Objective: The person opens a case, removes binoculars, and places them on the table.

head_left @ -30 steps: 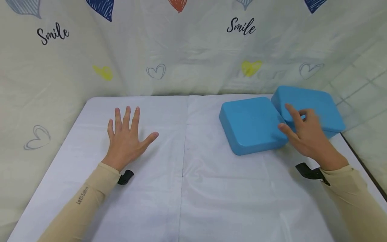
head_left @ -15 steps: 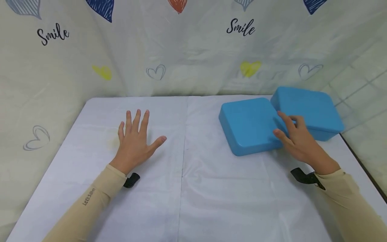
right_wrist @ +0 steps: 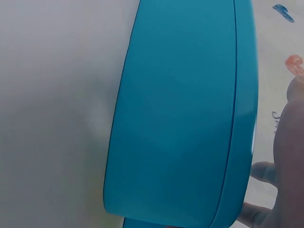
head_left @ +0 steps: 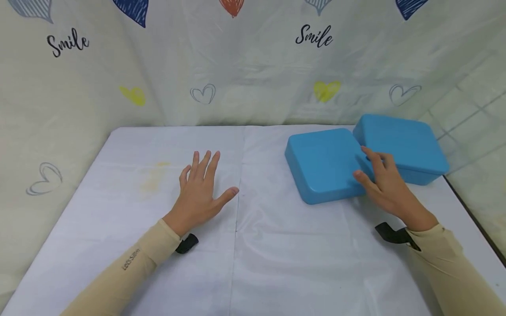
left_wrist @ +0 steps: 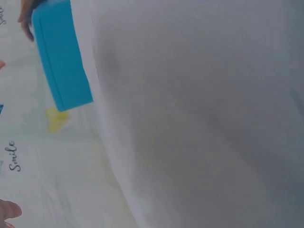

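Observation:
Two light blue lidded boxes lie side by side at the table's right. My right hand (head_left: 389,191) is over the right edge of the nearer box (head_left: 322,162), thumb above its lid and fingertips by its far right corner. The seam between lid and body runs along the box side (right_wrist: 175,109) in the right wrist view, where fingertips (right_wrist: 263,172) reach the lid's edge. Behind and to the right sits the second box (head_left: 403,142), partly hidden by that hand. My left hand (head_left: 197,199) holds nothing above the middle-left of the table, fingers spread.
A white cloth covers the table (head_left: 276,254), creased down the middle. Behind it hangs a pale curtain (head_left: 253,61) printed with hearts and "Smile". The second box stands near the table's right edge. Faint yellowish patches (head_left: 154,177) show on the cloth at left.
My left hand has moved right and nearer to me, towards the table's middle. The right hand has shifted left from the second box onto the nearer box's edge. Both boxes stay put.

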The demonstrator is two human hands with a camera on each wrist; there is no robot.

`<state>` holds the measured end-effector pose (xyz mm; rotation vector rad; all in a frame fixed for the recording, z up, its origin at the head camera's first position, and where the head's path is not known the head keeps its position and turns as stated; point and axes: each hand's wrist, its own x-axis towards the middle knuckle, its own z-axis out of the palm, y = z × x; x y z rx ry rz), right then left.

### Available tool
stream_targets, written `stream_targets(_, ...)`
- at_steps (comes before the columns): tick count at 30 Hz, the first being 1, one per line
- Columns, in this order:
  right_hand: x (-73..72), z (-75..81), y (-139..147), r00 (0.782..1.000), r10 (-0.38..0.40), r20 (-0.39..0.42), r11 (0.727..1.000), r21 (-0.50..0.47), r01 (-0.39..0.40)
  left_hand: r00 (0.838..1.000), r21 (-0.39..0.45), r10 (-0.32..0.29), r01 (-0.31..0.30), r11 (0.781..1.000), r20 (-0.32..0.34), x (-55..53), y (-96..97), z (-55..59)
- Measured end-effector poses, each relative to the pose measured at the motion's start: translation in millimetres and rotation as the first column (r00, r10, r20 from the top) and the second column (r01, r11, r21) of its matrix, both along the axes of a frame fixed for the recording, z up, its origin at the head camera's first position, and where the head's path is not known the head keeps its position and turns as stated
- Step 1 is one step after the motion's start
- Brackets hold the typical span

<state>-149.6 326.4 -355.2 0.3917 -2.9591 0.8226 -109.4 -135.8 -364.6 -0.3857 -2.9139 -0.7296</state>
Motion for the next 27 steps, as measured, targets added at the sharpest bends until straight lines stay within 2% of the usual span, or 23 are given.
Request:
stream_targets(13, -0.1, -2.9, -3.1, 0.997, -0.012, -0.073, 1.0, 0.009, 0.013, 0.996, 0.062, -0.094, 0.094, 0.994, -0.007, -6.9, 44.5, -2.6)
stream_targets(20, -1.3, -0.5, 2.8, 0.999, -0.051, 0.014, 0.998, -0.035, 0.052, 0.991, 0.099, -0.132, 0.131, 0.986, 0.009, -14.0, 64.8, -1.8)
stream_targets(27, -2.1, 1.5, 7.4, 0.997, -0.068, 0.037, 0.997, -0.04, 0.07, 0.982, 0.227, -0.18, 0.162, 0.96, 0.061, -24.7, 86.2, 2.3)
